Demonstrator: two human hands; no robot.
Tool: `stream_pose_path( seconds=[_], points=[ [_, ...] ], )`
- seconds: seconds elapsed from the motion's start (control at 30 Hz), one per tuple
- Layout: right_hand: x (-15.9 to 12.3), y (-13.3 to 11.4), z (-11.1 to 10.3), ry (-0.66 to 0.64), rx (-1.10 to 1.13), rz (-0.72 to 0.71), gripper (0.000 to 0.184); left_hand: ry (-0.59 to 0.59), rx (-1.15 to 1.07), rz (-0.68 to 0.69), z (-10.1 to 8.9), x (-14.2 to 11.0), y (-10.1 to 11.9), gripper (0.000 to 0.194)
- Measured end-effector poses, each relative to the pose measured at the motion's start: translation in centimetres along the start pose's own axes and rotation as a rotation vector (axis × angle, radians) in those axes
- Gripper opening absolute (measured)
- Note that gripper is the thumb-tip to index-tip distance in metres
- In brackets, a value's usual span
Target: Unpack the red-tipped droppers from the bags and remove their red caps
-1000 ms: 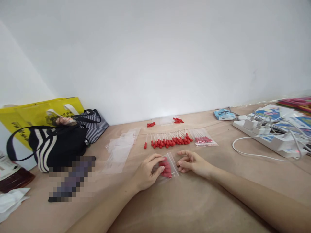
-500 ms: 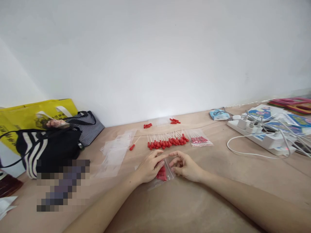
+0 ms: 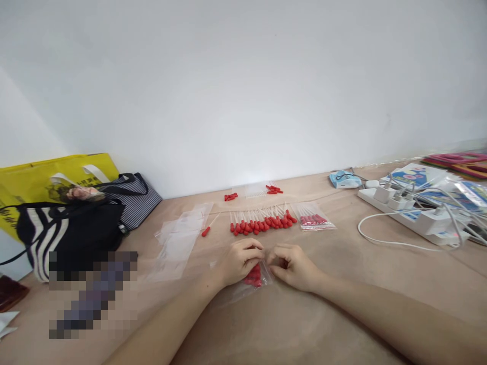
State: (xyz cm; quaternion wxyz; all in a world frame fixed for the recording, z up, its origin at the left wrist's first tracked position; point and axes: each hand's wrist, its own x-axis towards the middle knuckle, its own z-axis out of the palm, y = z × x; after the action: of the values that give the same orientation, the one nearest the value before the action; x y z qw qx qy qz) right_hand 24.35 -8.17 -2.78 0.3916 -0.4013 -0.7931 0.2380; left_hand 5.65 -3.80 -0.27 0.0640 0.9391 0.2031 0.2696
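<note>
Both my hands meet at a clear zip bag [image 3: 267, 276] with several red-tipped sticks [image 3: 252, 277] inside, low in the middle of the view. My left hand [image 3: 243, 261] is closed on the bag's left and upper part, its thumb bent over the red tips. At the bag's right edge, my right hand [image 3: 292, 266] has its fingers curled and pinching the zip side. Just beyond lies a row of loose red-tipped sticks [image 3: 262, 223]. One single stick [image 3: 206, 231] lies apart to its left, and a filled zip bag [image 3: 317, 219] lies to its right.
Flat clear bags [image 3: 177, 248] are spread at the left. More red tips [image 3: 274, 189] lie near the wall. A power strip [image 3: 411, 215] with cables and a blue mask [image 3: 344, 179] stand right. A black bag [image 3: 76, 235] and a yellow bag [image 3: 23, 177] fill the far left.
My right hand's fingers have curled from stretched over the bag's top to pinching at its right edge. My left fingers have bent in more. The bag stays about in place.
</note>
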Motion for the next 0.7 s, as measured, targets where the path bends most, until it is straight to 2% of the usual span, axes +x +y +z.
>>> stream_pose_path(
  seconds=[0.13, 0.37, 0.5, 0.7],
  points=[
    [-0.07, 0.27, -0.31, -0.024, -0.189, -0.203, 0.014, 0.041, 0.019, 0.029, 0.01, -0.19, 0.15, 0.022],
    [-0.01, 0.44, -0.69, -0.017, -0.509, -0.374, 0.016, 0.035, 0.075, 0.070, -0.11, -0.18, 0.20, 0.021],
    [0.10, 0.43, -0.84, -0.039, -0.560, -0.410, 0.016, 0.022, 0.088, 0.069, -0.19, -0.16, 0.24, 0.021],
    [0.07, 0.49, -0.83, -0.057, -0.545, -0.369, 0.012, 0.029, 0.064, 0.071, -0.20, -0.21, 0.12, 0.024]
  ],
)
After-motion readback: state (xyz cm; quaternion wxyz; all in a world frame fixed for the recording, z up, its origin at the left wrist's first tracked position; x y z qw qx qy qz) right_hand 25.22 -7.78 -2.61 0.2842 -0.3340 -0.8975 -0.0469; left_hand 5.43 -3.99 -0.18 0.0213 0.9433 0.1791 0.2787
